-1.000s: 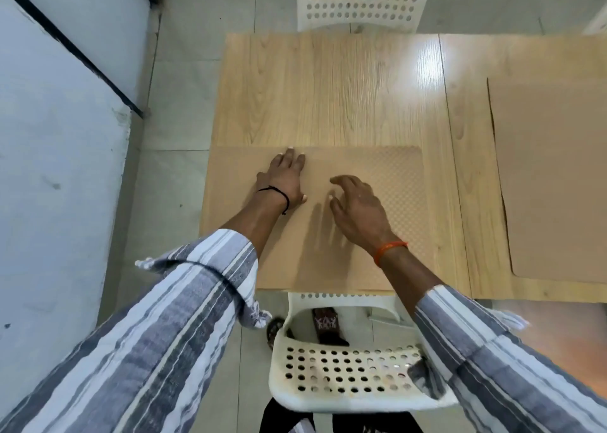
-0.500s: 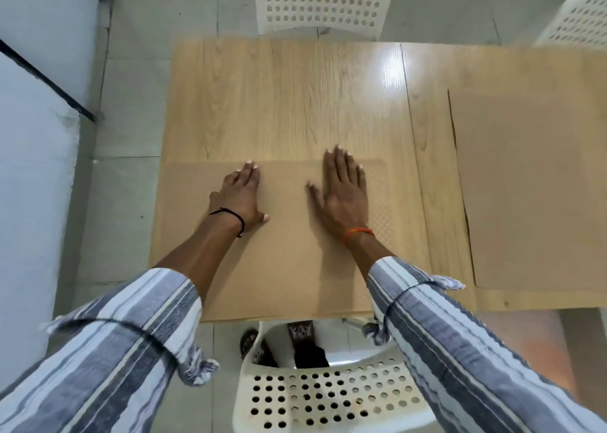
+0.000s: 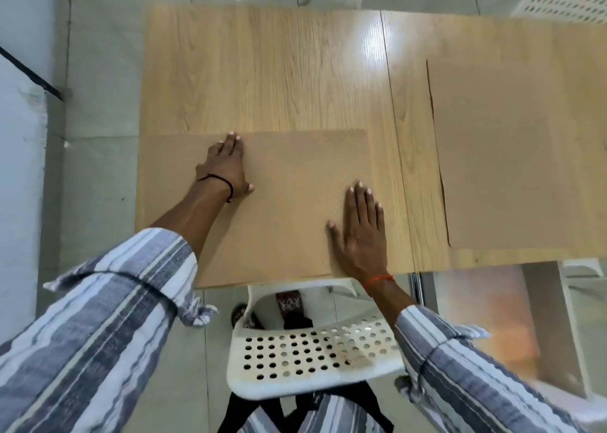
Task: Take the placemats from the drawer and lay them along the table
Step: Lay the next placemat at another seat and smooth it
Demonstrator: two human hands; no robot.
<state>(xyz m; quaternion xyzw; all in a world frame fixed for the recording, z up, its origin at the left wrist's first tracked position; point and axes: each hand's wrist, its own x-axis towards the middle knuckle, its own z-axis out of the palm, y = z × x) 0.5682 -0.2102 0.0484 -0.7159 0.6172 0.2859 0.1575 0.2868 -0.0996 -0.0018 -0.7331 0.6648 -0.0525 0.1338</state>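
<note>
Both flat palms, left hand [image 3: 226, 166] and right hand [image 3: 361, 232], seemingly press the placemat [image 3: 285, 202].

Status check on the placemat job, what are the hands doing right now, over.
Left hand and right hand both flat, pressing the near placemat on the table. Second placemat laid to the right. Nothing in the way.

I see a light wood-grain tabletop [image 3: 269, 71] with a bright glare spot, a perforated white plastic chair [image 3: 312, 357] tucked at its near edge, two more like it beyond the far edge, pale grey floor tiles [image 3: 101, 110], a white wall [image 3: 19, 170] left
</note>
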